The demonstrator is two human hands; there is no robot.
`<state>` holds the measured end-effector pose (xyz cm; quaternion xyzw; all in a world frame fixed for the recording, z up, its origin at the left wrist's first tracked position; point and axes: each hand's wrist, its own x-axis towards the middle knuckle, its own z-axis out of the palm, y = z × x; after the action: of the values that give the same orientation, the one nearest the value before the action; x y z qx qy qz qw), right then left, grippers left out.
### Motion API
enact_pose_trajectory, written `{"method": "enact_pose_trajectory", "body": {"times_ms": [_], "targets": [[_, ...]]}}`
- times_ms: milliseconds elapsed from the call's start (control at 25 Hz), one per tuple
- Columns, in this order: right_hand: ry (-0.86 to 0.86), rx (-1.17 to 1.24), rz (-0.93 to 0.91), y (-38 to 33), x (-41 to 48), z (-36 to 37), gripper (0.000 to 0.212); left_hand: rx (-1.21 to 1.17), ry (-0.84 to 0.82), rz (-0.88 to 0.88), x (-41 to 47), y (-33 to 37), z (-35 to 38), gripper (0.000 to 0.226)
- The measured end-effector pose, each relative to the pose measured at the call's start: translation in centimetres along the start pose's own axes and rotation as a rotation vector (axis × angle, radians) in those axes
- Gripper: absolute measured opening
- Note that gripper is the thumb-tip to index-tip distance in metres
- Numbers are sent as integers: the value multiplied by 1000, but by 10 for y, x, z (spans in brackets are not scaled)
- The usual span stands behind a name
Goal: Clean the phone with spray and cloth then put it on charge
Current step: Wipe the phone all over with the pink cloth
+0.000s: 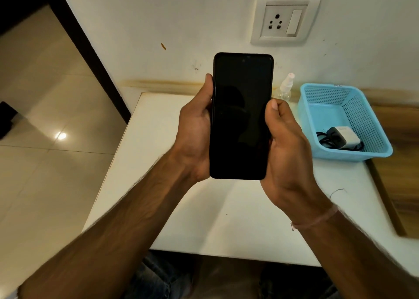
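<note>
1. Surface and room: a white table stands against a scuffed white wall; a wall socket with its switch is mounted above the fingertips. Glossy floor tiles lie left of the left forearm.
2. Hands: the left hand and right hand hold the phone upright above the table, screen dark and facing the camera. Left fingers wrap behind its left edge, thumb along that edge; the right thumb presses the right edge, the remaining fingers hidden behind. Both hands are closed on the phone.
3. Surroundings: a spray bottle stands just beyond the right thumb, its lower part hidden by the phone and thumb. A blue perforated basket, right of the right hand, contains a charger with coiled black cable. A thread band circles the right wrist.
</note>
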<state>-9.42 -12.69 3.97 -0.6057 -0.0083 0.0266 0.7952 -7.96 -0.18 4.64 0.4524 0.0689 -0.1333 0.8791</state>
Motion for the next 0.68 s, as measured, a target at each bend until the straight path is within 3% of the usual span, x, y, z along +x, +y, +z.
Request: {"method": "enact_pose_trajectory", "body": {"times_ms": [280, 400, 480, 560, 680], "targets": [[-52, 69, -23, -8, -4, -7, 33, 28, 10, 30, -3, 3, 4, 63], [-34, -305, -175, -6, -5, -14, 41, 21, -9, 43, -3, 2, 4, 61], [-36, -414, -191, -3, -4, -17, 49, 5, -34, 43, -2, 2, 3, 62], [-30, -328, -127, -3, -2, -15, 51, -4, -40, 38, -1, 0, 1, 65], [-19, 3, 7, 3, 4, -8, 32, -12, -43, 19, 3, -3, -2, 67]]}}
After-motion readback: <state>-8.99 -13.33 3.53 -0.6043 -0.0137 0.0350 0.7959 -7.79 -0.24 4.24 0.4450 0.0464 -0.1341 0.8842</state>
